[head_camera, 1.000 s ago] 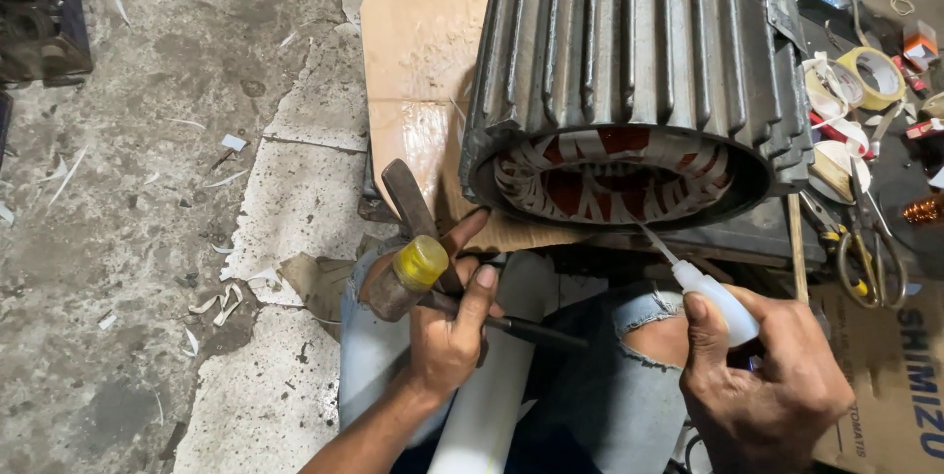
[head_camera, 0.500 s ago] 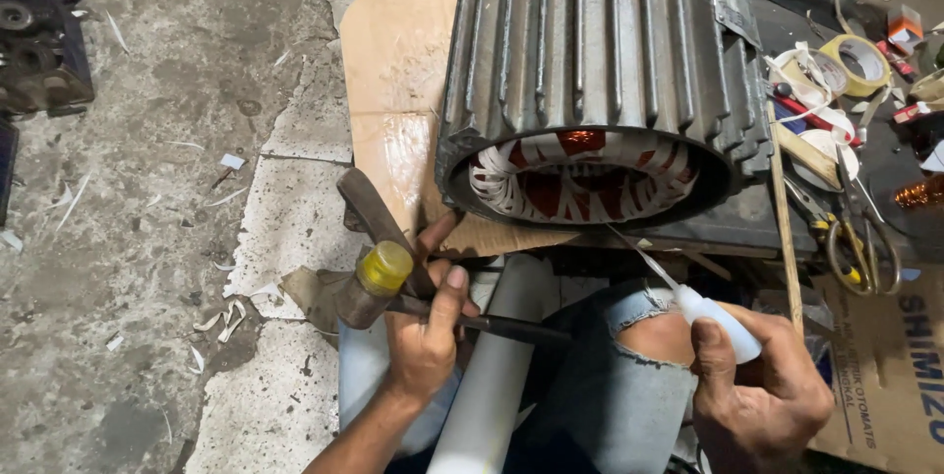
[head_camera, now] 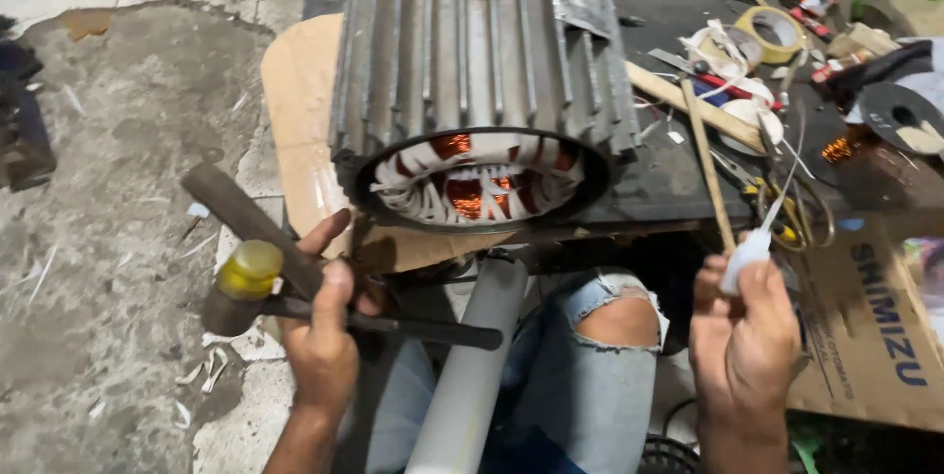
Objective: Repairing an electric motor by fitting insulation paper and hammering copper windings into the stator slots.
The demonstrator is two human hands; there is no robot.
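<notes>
While the left hand point(head_camera: 320, 336) is closed around the dark handle of a mallet point(head_camera: 246, 272), its thumb points up toward the finned motor housing point(head_camera: 472, 51). The mallet has one yellow face and one dark face, and its head lies just to the left of this hand, over the concrete floor point(head_camera: 108, 189). A flat dark bar point(head_camera: 246, 223) is held in the same grip and goes up and to the left from the fingers. The right hand point(head_camera: 742, 336) is closed around a thin white-handled tool point(head_camera: 757, 238), and the tip of this tool points up and a little to the right, away from the palm. Above both hands, between them, the open end of the housing shows copper windings point(head_camera: 472, 184) with white insulation. A grey pipe point(head_camera: 472, 376) lies on the torn jeans point(head_camera: 600, 376), just right of the left hand. Beyond the right hand there are a wooden stick point(head_camera: 708, 159), rolls of tape point(head_camera: 777, 31) and a cardboard sheet point(head_camera: 875, 336).
</notes>
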